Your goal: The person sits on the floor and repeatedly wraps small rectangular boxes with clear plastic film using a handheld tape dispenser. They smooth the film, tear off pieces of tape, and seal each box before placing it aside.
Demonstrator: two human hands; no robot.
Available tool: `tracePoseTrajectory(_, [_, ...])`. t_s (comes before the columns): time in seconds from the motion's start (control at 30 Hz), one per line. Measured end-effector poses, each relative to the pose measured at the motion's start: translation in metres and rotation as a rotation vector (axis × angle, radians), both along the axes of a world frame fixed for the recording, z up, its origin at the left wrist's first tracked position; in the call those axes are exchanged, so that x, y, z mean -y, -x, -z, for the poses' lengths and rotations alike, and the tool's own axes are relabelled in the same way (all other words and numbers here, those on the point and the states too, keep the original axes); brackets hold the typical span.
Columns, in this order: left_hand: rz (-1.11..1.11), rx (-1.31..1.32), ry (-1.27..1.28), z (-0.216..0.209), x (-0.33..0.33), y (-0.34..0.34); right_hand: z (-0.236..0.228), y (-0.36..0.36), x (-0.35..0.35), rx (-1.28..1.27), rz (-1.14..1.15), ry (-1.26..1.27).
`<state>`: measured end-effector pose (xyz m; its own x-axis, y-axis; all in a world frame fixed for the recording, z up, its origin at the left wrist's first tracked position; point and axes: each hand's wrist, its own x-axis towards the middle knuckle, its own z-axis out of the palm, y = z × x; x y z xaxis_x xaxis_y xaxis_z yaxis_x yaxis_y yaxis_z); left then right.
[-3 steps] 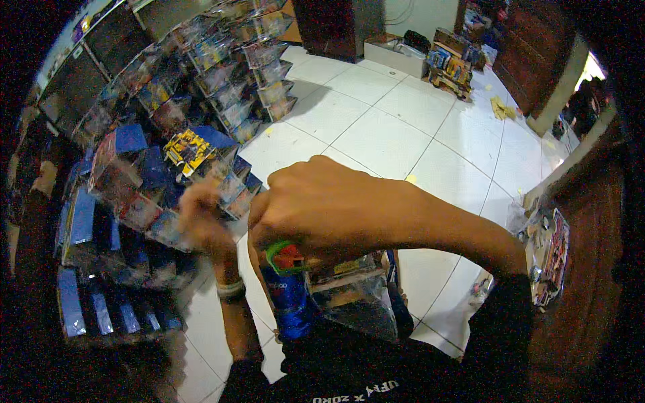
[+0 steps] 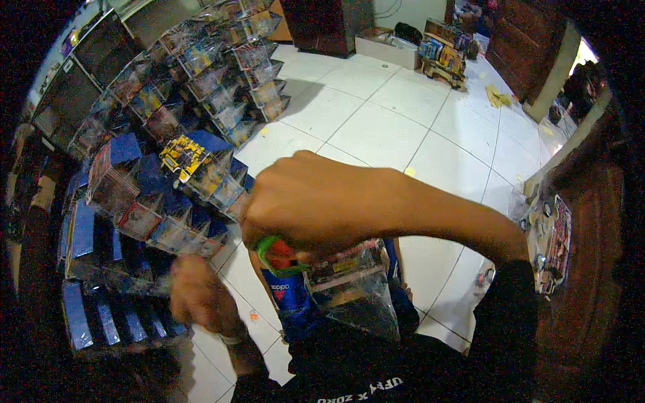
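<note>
My right hand (image 2: 289, 198) is closed in a fist, back of the hand up, above my lap. Under it shows a curved green loop with a red patch (image 2: 275, 254); the hand hides the rest, so its kind is unclear. My left hand (image 2: 198, 292) is rounded and closed, smeared by motion, lower at the left; whatever it may hold does not show. Between my legs, just below the right hand, stands a box wrapped in clear plastic (image 2: 356, 292), its upper part behind my forearm.
Stacks of plastic-wrapped packages (image 2: 222, 87) and blue-sided boxes (image 2: 84, 228) fill the left side. A yellow package (image 2: 183, 158) lies on top. More packages (image 2: 443, 57) stand at the back right. A flat wrapped package (image 2: 554, 245) leans by the brown wooden surface at right.
My left hand has dropped down and slightly left, away from the blue-sided boxes. My right hand has shifted slightly left, with the green and red thing still under it.
</note>
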<state>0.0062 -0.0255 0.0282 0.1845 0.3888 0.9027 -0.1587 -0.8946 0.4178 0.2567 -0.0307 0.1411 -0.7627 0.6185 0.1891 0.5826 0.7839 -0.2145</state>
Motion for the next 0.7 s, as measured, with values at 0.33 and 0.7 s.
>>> tracePoseTrajectory(0.33, [-0.229, 0.272, 0.511, 0.014, 0.002, 0.024, 0.034, 0.027, -0.004, -0.084, -0.095, -0.086])
tracePoseTrajectory(0.7, [-0.492, 0.484, 0.239, 0.013, 0.037, -0.001, 0.062, 0.108, -0.055, -0.324, 0.151, -0.254])
